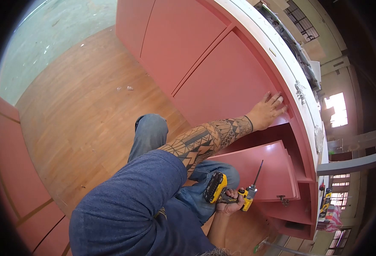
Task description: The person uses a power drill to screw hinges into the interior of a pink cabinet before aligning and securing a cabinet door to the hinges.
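Note:
My left hand point(267, 113), at the end of a tattooed forearm, lies with its fingers apart on the upper edge of a closed pink cabinet door point(226, 77). Lower down, my right hand point(231, 204) grips a yellow and black cordless drill point(248, 197) by its handle. A long thin bit points up from the drill, in front of an open pink door point(256, 164). That door stands out from the cabinet at an angle, and a metal hinge point(284, 199) shows at its edge. Behind it the cabinet's inside is dark.
The white countertop point(282, 55) curves above the cabinets. Wooden flooring point(85, 102) lies around my bent knees. More pink panels point(15, 158) stand at the left. Another yellow tool point(326, 200) and a red striped bag point(334, 217) are at the right.

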Demonstrator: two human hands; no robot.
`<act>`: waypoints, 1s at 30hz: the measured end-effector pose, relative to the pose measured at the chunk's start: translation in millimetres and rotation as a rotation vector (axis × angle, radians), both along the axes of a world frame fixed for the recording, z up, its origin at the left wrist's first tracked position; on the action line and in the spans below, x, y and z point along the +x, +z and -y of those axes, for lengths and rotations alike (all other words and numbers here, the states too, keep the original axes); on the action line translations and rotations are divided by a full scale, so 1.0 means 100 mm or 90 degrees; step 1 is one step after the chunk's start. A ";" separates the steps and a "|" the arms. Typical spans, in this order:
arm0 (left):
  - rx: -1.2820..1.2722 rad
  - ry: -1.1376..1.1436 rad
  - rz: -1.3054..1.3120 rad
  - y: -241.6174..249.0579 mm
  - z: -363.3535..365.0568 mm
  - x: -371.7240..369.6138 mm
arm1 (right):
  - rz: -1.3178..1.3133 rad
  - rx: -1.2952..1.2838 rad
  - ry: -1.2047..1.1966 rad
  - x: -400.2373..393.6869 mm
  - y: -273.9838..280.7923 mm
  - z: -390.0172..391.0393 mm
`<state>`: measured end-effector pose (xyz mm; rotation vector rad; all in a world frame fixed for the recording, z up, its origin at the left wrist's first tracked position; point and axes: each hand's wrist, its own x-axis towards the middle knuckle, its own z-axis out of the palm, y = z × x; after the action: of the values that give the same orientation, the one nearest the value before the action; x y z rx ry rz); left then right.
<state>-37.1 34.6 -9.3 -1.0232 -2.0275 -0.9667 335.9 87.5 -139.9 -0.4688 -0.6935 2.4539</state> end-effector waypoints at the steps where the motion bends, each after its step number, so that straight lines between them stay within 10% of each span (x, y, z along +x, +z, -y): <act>1: 0.002 -0.001 -0.004 0.00 0.00 0.00 | -0.010 0.001 0.014 0.00 0.01 0.00; 14: 0.007 0.032 0.014 0.00 -0.16 -0.05 | 0.006 -0.032 -0.006 -0.02 0.06 0.04; 30: -0.045 -0.143 0.197 0.42 2.11 1.21 | -0.057 -0.035 0.112 -0.07 0.03 -0.06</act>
<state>83.4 -176.6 32.4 -1.2227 -2.2427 -1.2426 329.0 93.2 -136.8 -0.3273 -0.6559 2.6473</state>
